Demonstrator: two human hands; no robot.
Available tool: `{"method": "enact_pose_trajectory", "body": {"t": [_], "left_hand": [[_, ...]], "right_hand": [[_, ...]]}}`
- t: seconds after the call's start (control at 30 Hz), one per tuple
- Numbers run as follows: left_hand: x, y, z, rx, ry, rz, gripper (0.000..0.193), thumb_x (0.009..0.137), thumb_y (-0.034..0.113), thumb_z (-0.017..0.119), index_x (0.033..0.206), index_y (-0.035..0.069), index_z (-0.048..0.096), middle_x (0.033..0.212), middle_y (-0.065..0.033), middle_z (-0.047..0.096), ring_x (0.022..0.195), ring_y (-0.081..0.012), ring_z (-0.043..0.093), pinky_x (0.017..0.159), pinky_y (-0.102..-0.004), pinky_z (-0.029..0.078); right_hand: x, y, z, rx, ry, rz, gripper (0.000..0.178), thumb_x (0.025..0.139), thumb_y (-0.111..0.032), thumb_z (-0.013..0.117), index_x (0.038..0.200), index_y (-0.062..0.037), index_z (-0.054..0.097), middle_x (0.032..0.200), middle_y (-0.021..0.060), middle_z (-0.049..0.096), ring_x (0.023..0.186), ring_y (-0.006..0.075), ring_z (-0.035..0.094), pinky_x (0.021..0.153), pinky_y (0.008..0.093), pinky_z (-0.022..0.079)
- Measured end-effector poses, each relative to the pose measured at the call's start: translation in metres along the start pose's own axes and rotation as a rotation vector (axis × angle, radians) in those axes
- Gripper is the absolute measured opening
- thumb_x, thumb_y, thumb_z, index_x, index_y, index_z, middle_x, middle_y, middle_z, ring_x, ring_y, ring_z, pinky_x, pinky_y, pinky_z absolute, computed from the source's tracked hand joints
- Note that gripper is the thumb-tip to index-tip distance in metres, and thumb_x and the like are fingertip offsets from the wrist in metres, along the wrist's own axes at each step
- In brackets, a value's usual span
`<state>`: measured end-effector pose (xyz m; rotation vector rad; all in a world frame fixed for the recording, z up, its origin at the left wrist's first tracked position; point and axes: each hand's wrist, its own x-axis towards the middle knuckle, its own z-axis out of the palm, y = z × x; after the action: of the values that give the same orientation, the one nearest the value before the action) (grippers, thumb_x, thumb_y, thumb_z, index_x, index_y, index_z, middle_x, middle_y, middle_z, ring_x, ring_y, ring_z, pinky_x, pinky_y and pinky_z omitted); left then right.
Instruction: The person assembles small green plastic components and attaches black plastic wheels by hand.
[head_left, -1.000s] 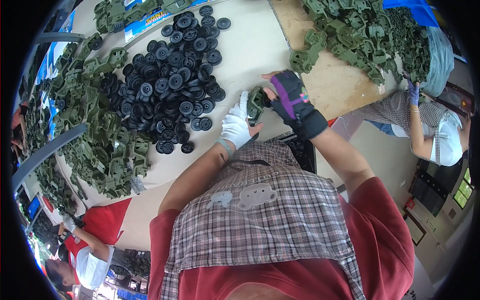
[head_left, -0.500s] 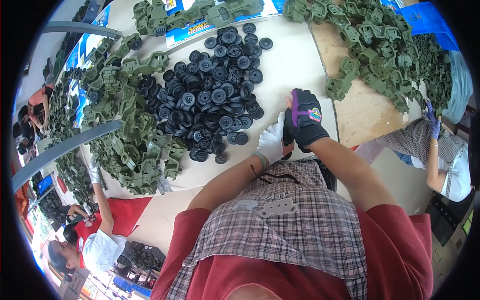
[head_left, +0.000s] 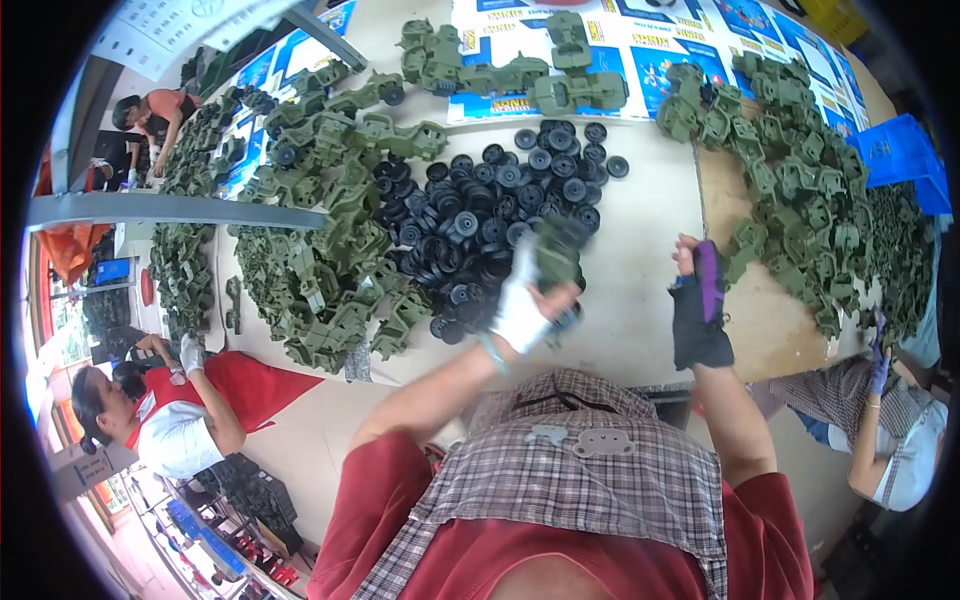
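Note:
My left hand (head_left: pixel 522 312), in a white glove with bare fingertips, grips a green plastic toy vehicle body (head_left: pixel 560 252), smeared by motion. It is held over the near right side of a heap of black toy wheels (head_left: pixel 465 225). To the right, my right hand (head_left: pixel 702 310) wears a black and purple glove with bare fingertips. Its visible fingers stand a little apart, and I see nothing in them. Closest to it is the left edge of a pile of green vehicle bodies (head_left: pixel 800 190).
More green bodies (head_left: pixel 330 290) are heaped left of the wheels, and several lie on printed sheets (head_left: pixel 640 70) at the back. A grey metal bar (head_left: pixel 180 208) crosses the left side. A blue bin (head_left: pixel 900 160) stands at right. Co-workers (head_left: pixel 180 420) sit at both sides.
My hands were together near the table's front edge; now they are apart. The left has moved forward with the green body showing in it, the right toward the right pile. The view has shifted.

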<state>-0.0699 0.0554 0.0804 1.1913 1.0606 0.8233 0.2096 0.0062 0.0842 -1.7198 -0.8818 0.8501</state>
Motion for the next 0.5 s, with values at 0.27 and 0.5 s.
{"method": "enact_pose_trajectory", "body": {"t": [0.27,0.5], "left_hand": [[0.196,0.125,-0.296,-0.22,0.975,-0.036,0.107,0.083,0.055,0.088,0.164,0.013,0.033,0.157,-0.0161,0.05,0.134,-0.0331,0.054,0.114,-0.0509,0.044],[0.235,0.004,-0.259,-0.009,0.95,-0.044,0.083,0.084,0.026,0.089,0.146,-0.012,0.049,0.121,-0.0153,0.068,0.113,-0.0262,0.063,0.103,-0.0425,0.051]], "right_hand": [[-0.041,0.054,-0.043,-0.046,-0.056,0.173,0.034,0.11,-0.034,0.062,0.128,-0.0055,0.063,0.107,-0.0008,0.06,0.098,0.0102,0.054,0.079,0.0279,0.048],[-0.06,0.055,-0.049,-0.272,-0.109,0.081,0.031,0.109,-0.03,0.061,0.121,-0.002,0.064,0.1,0.0034,0.059,0.092,0.0126,0.055,0.078,0.0308,0.05]]}}
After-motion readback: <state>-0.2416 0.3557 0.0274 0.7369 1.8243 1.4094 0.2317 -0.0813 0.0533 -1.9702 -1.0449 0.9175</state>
